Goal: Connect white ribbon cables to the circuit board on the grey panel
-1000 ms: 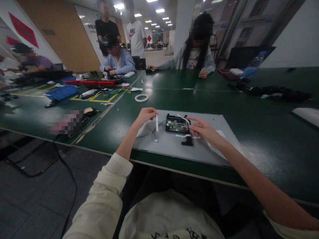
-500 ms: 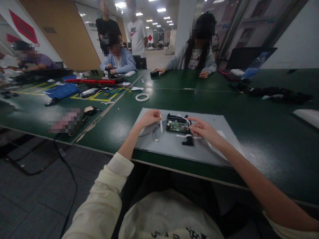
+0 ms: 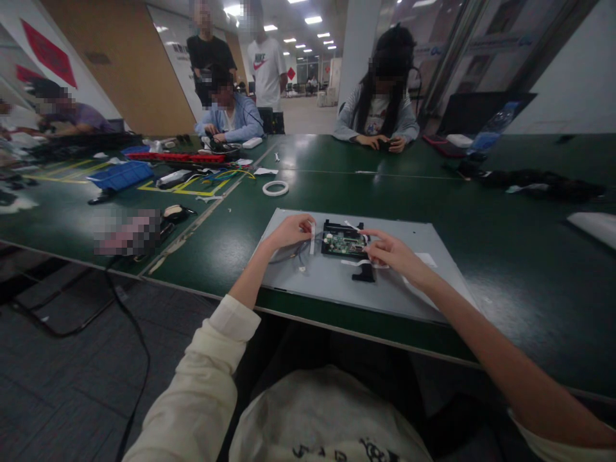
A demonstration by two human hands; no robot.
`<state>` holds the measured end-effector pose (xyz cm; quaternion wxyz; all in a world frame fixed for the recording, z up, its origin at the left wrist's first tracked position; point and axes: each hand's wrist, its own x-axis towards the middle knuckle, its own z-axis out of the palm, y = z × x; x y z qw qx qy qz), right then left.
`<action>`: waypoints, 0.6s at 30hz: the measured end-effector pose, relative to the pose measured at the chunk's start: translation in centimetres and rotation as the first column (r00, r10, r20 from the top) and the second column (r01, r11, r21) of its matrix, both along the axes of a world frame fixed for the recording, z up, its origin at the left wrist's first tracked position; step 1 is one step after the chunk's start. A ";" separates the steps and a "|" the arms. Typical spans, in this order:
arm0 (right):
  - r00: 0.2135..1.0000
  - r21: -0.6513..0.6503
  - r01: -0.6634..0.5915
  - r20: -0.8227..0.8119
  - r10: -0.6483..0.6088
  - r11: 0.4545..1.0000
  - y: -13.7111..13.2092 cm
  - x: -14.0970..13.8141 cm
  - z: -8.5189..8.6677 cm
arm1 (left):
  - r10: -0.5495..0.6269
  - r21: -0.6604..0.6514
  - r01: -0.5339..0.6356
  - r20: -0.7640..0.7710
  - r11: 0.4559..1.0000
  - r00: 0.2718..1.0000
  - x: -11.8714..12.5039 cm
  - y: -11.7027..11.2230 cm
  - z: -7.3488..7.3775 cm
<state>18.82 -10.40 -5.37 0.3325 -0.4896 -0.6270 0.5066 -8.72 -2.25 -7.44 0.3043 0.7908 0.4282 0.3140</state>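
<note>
A grey metal panel (image 3: 394, 292) lies flat on the green table in front of me. On it sits a small green circuit board (image 3: 343, 242) in a black frame, with thin wires (image 3: 294, 254) trailing to its left. My left hand (image 3: 290, 230) pinches a short white strip of tape (image 3: 312, 237) just left of the board. My right hand (image 3: 389, 251) rests at the board's right edge, fingers curled and pressing on a white ribbon strip (image 3: 357, 262). A small black part (image 3: 364, 274) lies just below the board.
A white tape roll (image 3: 275, 188) lies beyond the panel. To the left are a blue tray (image 3: 120, 176), yellow floor-tape markings and cables. Other people sit and stand at the far side of the table. Black items (image 3: 534, 181) lie at the right.
My left hand has carried the white strip down and right, closer to the board. The person across the table has drawn both hands in to hold a dark object.
</note>
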 end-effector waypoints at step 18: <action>0.999 0.014 -0.024 0.044 0.023 1.000 -0.2 0.2 0.1 | -0.003 -0.069 0.019 0.231 0.997 0.973 0.2 -0.6 1.5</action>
